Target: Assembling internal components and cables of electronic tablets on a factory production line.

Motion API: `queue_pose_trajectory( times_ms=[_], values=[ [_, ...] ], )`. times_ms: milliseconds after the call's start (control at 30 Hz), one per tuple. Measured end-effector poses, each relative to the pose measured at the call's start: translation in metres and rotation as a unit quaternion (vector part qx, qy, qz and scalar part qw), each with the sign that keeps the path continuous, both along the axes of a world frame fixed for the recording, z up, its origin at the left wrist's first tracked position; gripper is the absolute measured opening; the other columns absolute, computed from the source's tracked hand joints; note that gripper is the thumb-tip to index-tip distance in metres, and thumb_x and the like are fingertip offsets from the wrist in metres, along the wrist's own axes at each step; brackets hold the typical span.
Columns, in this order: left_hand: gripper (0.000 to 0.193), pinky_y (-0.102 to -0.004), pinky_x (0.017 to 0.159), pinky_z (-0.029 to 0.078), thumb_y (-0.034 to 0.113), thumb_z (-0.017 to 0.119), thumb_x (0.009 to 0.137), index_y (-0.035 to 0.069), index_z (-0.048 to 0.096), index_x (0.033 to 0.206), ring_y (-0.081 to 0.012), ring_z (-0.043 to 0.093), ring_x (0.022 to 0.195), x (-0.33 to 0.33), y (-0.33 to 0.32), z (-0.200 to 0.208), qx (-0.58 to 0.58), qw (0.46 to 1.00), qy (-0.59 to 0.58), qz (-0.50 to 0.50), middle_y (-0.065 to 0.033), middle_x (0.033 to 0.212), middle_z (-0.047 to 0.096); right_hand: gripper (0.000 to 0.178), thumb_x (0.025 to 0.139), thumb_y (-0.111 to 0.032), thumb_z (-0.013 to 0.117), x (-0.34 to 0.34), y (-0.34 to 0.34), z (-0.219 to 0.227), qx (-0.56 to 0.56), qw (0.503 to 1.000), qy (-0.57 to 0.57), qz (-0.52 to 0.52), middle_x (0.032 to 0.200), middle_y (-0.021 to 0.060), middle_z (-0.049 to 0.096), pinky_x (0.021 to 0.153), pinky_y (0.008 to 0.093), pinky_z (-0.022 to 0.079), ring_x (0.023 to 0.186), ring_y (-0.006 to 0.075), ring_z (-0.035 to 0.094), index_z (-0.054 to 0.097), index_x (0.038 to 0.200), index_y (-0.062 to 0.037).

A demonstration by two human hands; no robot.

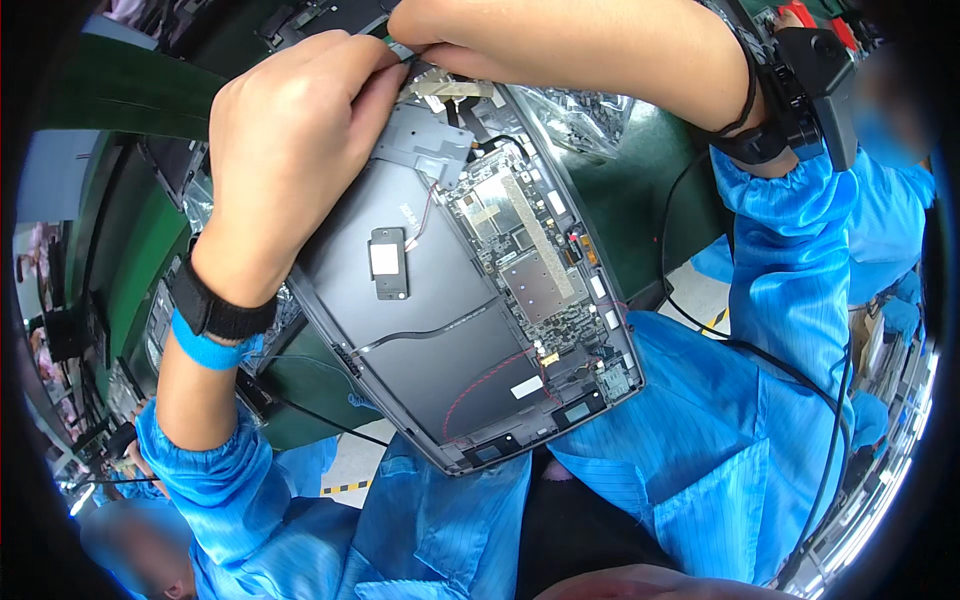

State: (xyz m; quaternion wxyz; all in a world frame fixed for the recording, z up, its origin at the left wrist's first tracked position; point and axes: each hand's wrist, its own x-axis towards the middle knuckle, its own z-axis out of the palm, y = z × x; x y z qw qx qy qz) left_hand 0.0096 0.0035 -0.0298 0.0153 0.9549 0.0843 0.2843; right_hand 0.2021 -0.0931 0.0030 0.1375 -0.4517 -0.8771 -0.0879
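An opened tablet back shell (430, 370), dark grey, tilts up in front of me with its circuit board (530, 250), red and black wires and a small black module (387, 262) exposed. My left hand (290, 150) curls over the shell's upper left corner, fingers pressed at its top edge. My right hand (440, 30) comes in from the upper right and pinches a small part at the same top edge, touching the left fingers. The fingertips hide the part they hold. Both wrists carry black straps, and a black device (815, 85) sits on the right wrist.
A green work surface (620, 190) lies beneath, with a clear plastic bag (585, 110) of parts at the upper middle. Dark trays (170, 160) stand at the left. Black cables (740, 345) run across my blue sleeves. Another person in blue sits at the lower left (150, 540).
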Motion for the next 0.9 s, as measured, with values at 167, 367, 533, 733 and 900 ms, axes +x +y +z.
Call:
queue_pose_trajectory(
  times_ms=[167, 367, 533, 733, 900],
  values=[
    [0.008, -0.0374, 0.056, 0.049, 0.015, 0.071, 0.078, 0.009, 0.066, 0.077, -0.0268, 0.063, 0.066, 0.005, 0.005, 0.006, 0.023, 1.000, -0.002, -0.005, -0.0051, 0.071, 0.062, 0.006, 0.072, -0.005, 0.064, -0.003, -0.001, 0.005, 0.004, 1.000, -0.007, -0.018, 0.069, 0.0173, 0.064, 0.066, 0.0369, 0.052, 0.070, 0.0328, 0.066, 0.063, 0.073, 0.0017],
    [0.015, -0.0351, 0.070, 0.052, 0.004, 0.067, 0.081, 0.005, 0.069, 0.096, -0.0292, 0.067, 0.081, -0.005, -0.001, 0.013, -0.039, 0.999, 0.020, -0.007, -0.0112, 0.090, 0.068, 0.007, 0.074, -0.004, 0.063, 0.008, -0.003, 0.002, -0.004, 1.000, 0.019, -0.020, 0.075, 0.0181, 0.065, 0.067, 0.0391, 0.051, 0.074, 0.0342, 0.064, 0.063, 0.079, 0.0008],
    [0.043, -0.0386, 0.090, 0.050, -0.006, 0.064, 0.070, 0.000, 0.065, 0.113, -0.0305, 0.064, 0.103, -0.025, -0.035, 0.036, 0.046, 0.989, 0.122, -0.069, -0.0139, 0.115, 0.066, 0.014, 0.076, -0.004, 0.066, 0.011, -0.027, -0.007, 0.175, 0.966, 0.192, 0.011, 0.080, 0.0126, 0.063, 0.068, 0.0391, 0.050, 0.077, 0.0328, 0.061, 0.063, 0.089, -0.0004],
    [0.036, -0.0370, 0.087, 0.051, 0.008, 0.063, 0.071, -0.005, 0.065, 0.105, -0.0251, 0.065, 0.096, -0.007, -0.040, 0.031, 0.200, 0.967, 0.134, -0.079, -0.0133, 0.105, 0.068, 0.036, 0.064, -0.003, 0.076, 0.007, -0.056, -0.032, 0.146, 0.972, 0.182, 0.033, 0.103, 0.0097, 0.068, 0.067, 0.0357, 0.052, 0.080, 0.0270, 0.063, 0.070, 0.099, -0.0025],
    [0.035, -0.0394, 0.088, 0.054, 0.003, 0.063, 0.073, -0.004, 0.065, 0.108, -0.0282, 0.067, 0.098, 0.003, -0.036, 0.023, 0.045, 0.992, 0.040, -0.109, -0.0161, 0.105, 0.069, 0.023, 0.071, -0.011, 0.072, 0.003, -0.055, -0.052, 0.241, 0.945, 0.219, 0.004, 0.092, 0.0033, 0.067, 0.062, 0.0304, 0.048, 0.078, 0.0185, 0.062, 0.069, 0.093, -0.0063]
  ],
)
